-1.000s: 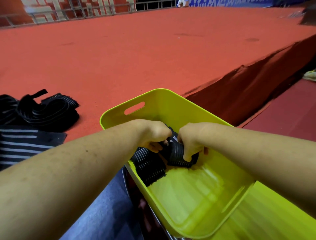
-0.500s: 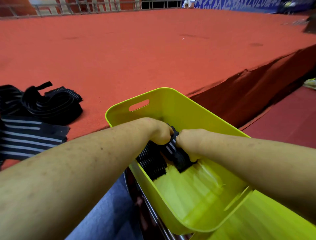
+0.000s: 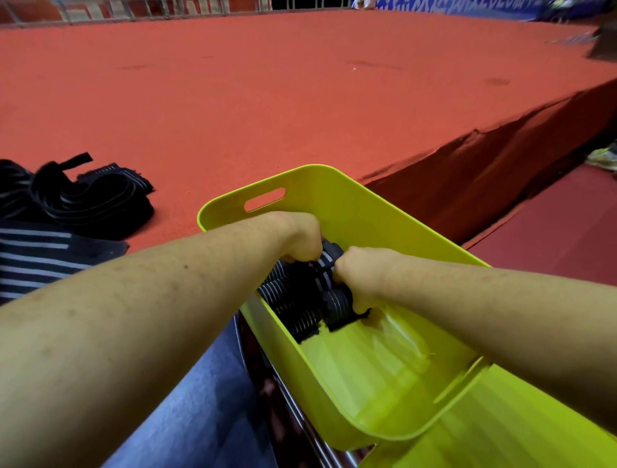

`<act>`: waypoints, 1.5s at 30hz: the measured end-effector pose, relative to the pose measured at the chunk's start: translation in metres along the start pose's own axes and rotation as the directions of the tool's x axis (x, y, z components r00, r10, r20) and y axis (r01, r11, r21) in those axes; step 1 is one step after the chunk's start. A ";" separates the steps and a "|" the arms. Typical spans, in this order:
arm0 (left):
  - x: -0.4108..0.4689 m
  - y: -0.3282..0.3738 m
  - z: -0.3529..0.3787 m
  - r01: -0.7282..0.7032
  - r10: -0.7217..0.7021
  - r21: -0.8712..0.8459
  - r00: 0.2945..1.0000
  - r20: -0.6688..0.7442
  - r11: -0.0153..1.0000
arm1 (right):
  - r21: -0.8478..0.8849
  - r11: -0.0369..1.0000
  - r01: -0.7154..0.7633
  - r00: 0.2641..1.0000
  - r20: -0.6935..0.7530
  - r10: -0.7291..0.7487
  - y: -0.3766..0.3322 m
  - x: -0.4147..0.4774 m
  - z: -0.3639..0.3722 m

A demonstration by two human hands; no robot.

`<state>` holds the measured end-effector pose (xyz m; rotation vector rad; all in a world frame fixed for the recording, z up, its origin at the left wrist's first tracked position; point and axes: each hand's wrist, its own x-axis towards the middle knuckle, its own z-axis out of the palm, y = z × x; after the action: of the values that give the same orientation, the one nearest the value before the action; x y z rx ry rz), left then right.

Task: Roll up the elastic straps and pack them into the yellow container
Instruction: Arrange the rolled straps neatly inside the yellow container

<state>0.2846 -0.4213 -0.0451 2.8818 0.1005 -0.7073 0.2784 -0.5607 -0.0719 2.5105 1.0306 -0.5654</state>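
- Fingertips of the left hand (image 3: pixel 302 238) and right hand (image 3: pixel 360 278) are buried among the rolled straps (image 3: pixel 300 302), which both hands partly cover.
- The loose straps (image 3: pixel 83 200) at far left run off the left edge.
- Lettering on the far blue banner (image 3: pixel 467 4) is too blurred to read.

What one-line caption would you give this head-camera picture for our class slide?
Left hand and right hand grip rolled striped straps inside the yellow container; loose straps lie on the red mat.
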 end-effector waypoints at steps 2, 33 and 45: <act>0.004 0.002 -0.005 0.012 -0.011 -0.021 0.999 0.044 1.000 | -0.007 1.000 0.004 1.000 0.019 -0.004 0.000 0.001 0.000; 0.004 0.017 0.001 -0.032 0.032 0.060 0.999 0.016 0.998 | -0.175 0.980 0.091 0.981 0.183 -0.059 0.000 -0.014 -0.009; 0.002 0.014 0.001 -0.025 0.024 -0.334 1.000 -0.008 0.942 | -0.058 0.992 0.116 0.977 0.189 -0.103 0.002 -0.007 -0.002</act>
<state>0.2871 -0.4352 -0.0445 2.5546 0.1673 -0.6127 0.2760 -0.5646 -0.0663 2.3019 1.1024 -0.7666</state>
